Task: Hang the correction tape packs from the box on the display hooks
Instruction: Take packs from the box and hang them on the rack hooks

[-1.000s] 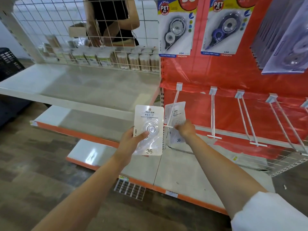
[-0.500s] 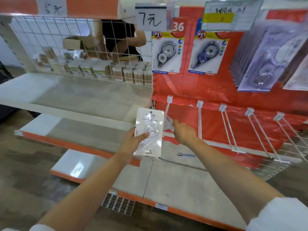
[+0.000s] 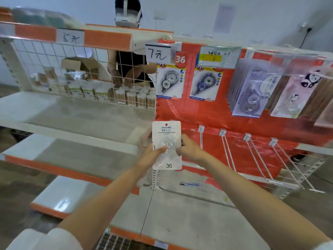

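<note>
Where the bare forearms reach out over the pale lowest shelf (image 3: 180,213) with its orange front edge, the two hands meet at a single correction tape pack (image 3: 166,145), held upright in the air in front of the upright post between the two shelf bays. The left hand (image 3: 152,156) grips the pack at its lower left, thumb laid across the clear blister on the front. The right hand (image 3: 189,150) holds the pack's right edge with curled fingers; whether anything else is in that hand cannot be told. The card is white with a red dot at the top and "36" printed at the bottom. Just right of it, a row of white display hooks (image 3: 252,156) juts from the red back panel (image 3: 207,112), and these hooks carry nothing. A dark floor shows at the left under the stepped white shelves (image 3: 63,112). Higher on the panel hang other correction tape packs (image 3: 170,82) and a thick stack of packs (image 3: 250,91) on the right, under handwritten price tags (image 3: 158,54). Behind a wire grid (image 3: 54,69), round tubs (image 3: 137,98) stand in rows, a cardboard box (image 3: 75,64) sits open, and another person (image 3: 129,69) works on the far side.
</note>
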A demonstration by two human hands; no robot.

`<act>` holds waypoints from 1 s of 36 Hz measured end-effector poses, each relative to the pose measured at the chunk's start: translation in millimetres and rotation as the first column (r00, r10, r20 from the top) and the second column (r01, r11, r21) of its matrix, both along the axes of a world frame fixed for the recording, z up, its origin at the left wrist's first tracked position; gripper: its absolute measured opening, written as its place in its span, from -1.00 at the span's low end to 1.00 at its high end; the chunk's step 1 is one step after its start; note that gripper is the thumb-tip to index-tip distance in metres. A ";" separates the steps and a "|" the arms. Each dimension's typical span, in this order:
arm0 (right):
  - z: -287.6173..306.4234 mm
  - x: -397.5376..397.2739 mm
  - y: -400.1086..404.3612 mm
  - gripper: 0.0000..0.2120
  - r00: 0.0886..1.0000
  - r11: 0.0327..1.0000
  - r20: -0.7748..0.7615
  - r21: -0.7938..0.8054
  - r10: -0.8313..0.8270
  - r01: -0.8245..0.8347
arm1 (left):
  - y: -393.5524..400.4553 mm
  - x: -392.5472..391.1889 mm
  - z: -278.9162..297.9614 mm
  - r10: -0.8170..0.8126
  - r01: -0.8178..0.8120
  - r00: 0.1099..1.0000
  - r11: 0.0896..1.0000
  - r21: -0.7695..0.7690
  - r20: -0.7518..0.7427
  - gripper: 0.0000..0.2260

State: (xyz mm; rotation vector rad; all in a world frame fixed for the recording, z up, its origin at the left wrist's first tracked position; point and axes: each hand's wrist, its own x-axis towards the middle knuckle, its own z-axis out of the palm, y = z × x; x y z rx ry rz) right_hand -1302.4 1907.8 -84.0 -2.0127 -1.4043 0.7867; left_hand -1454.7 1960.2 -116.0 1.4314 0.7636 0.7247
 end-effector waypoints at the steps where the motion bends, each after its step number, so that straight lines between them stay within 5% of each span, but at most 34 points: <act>1: -8.3 4.3 2.6 -0.34 0.999 1.000 -0.037 0.010 -0.018 0.019 | -1.2 1.9 0.3 -0.011 0.012 0.999 1.000 0.027 -0.038 -0.77; 4: -61.4 30.1 19.7 -0.27 0.988 0.999 -0.151 0.037 -0.012 0.018 | -3.4 0.4 0.1 -0.054 0.076 0.982 0.990 0.117 -0.182 -0.68; 10: -34.0 -10.7 -24.1 -0.51 0.964 0.989 -0.232 0.029 -0.131 0.142 | -3.8 -10.6 -9.3 -0.067 0.267 0.854 0.907 0.324 -0.516 -0.68; 16: -67.0 -12.0 -33.8 -0.52 0.971 0.992 -0.204 -0.037 -0.122 0.117 | 3.4 -21.2 -19.7 0.169 0.263 0.726 0.827 0.496 -0.666 -0.83; 24: -111.2 -12.4 -40.7 -0.53 0.977 0.977 -0.175 -0.196 -0.124 0.089 | 12.6 -38.4 -39.6 0.283 0.220 0.669 0.808 0.547 -0.687 -0.72; 36: -121.2 -16.4 -2.3 -0.48 0.968 0.976 -0.178 -0.157 -0.179 0.152 | 19.8 -47.7 -51.4 0.301 0.188 0.698 0.799 0.571 -0.650 -0.75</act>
